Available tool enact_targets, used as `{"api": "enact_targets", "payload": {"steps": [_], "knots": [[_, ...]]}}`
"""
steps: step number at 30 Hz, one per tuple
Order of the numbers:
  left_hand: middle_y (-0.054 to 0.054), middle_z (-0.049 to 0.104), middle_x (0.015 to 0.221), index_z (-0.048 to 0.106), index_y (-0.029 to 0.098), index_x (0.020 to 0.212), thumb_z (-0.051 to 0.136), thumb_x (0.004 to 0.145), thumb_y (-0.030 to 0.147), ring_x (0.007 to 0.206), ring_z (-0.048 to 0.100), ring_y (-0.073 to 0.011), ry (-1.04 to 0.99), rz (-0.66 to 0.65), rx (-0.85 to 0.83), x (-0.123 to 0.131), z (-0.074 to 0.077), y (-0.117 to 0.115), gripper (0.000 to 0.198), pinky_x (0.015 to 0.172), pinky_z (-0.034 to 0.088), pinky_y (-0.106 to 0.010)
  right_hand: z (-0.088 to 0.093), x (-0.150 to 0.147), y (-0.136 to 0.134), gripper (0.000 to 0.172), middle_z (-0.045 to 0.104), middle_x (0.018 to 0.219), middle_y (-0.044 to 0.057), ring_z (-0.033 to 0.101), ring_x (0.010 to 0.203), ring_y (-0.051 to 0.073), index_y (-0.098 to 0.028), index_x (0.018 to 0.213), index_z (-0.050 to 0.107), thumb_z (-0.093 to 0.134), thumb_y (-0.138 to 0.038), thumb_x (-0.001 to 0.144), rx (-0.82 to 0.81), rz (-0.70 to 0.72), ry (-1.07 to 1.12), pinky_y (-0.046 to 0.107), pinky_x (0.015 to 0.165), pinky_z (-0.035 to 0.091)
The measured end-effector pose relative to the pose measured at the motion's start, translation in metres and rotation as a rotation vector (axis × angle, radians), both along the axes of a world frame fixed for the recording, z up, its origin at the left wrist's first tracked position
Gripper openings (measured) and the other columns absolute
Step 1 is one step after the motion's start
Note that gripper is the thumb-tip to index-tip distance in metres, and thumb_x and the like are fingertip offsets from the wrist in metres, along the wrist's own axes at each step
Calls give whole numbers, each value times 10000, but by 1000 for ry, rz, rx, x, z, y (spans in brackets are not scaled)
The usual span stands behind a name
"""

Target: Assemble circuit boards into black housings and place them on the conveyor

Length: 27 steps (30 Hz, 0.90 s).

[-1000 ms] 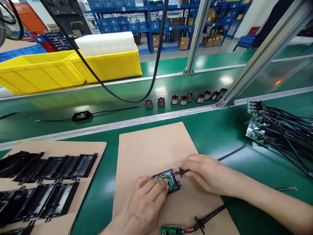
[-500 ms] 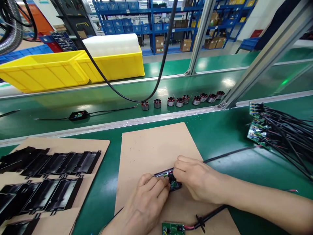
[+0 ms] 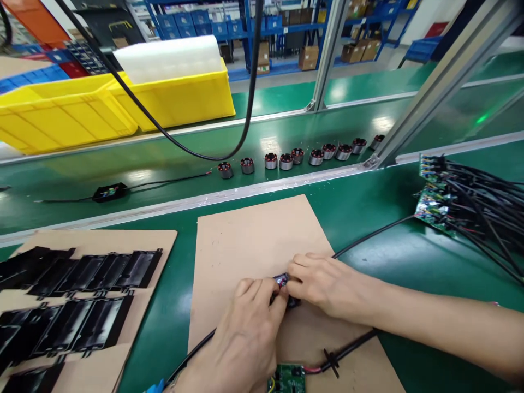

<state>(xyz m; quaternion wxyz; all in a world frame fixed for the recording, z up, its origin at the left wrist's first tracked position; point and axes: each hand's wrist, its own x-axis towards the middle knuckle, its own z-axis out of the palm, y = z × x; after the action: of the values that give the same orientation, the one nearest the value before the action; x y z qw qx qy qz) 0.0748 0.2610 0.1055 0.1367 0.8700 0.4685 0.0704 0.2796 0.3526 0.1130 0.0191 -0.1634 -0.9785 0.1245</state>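
My left hand (image 3: 241,333) and my right hand (image 3: 323,286) meet over a small black module with a green circuit board (image 3: 282,283) on a brown cardboard sheet (image 3: 254,240). Both hands have their fingers pinched on the module, which is almost fully hidden beneath them. A black cable (image 3: 368,236) runs from under my right hand toward the right. A second green circuit board (image 3: 289,378) with a black cable (image 3: 347,349) lies at the near edge of the cardboard, just below my hands.
Black plastic covers (image 3: 82,295) lie in rows on another cardboard sheet at the left. A pile of circuit boards with black wires (image 3: 462,202) sits at the right. On the conveyor behind are several small motors (image 3: 295,155), a black module (image 3: 109,192), yellow bins (image 3: 123,103) and a hanging black hose (image 3: 245,109).
My hands have closed together over the module, which now shows far less. My right hand moved left onto it, and the cable trails further across the bench.
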Motion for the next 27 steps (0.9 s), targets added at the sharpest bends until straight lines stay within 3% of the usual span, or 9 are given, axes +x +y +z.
{"api": "enact_targets", "payload": {"steps": [5,10,14,18,21,24,27], "knots": [[-137,502,1158,394,115,1384,453,768,34,1015,489,-258,-101,13,62,-6,-4,-2,624,866,379,-422,-12,10,1,165,522,908,41,442,839,194,-183,947,583,429,-146,993,43,-20,85,319,688,340],[-163,525,1201,441,26,1356,462,727,79,924,490,-258,137,-26,177,6,-4,-4,631,839,373,-415,-26,14,-1,246,549,858,62,439,793,201,-136,954,596,356,-129,1006,186,23,165,334,701,350],[-146,578,1094,591,28,1215,488,697,138,806,474,-245,289,-57,254,23,2,-3,540,784,381,-403,-23,10,-2,213,556,819,61,437,762,201,-126,913,605,401,-97,969,185,43,176,340,664,334],[-133,595,998,678,90,995,517,687,157,800,489,-251,222,-8,186,24,13,3,354,759,396,-426,-14,8,-2,143,575,835,47,455,796,202,-143,914,595,467,-84,936,113,38,110,341,646,317],[-118,594,1074,608,146,1178,537,778,178,926,524,-266,62,67,100,12,18,5,408,798,412,-435,-14,10,-2,112,588,874,40,468,831,204,-158,947,592,493,-105,939,118,11,101,342,664,330],[-168,534,1248,449,145,1367,644,806,312,1085,503,-333,-21,181,205,1,9,0,616,851,428,-485,-20,11,-3,100,599,897,36,486,847,202,-169,962,597,500,-143,953,115,-32,111,343,705,357],[-184,569,1179,417,119,1366,671,804,373,1017,548,-345,-24,246,238,-6,0,-7,667,815,478,-505,-20,12,-3,118,606,904,31,514,845,191,-174,968,597,482,-146,963,93,-75,144,329,732,386]]}}
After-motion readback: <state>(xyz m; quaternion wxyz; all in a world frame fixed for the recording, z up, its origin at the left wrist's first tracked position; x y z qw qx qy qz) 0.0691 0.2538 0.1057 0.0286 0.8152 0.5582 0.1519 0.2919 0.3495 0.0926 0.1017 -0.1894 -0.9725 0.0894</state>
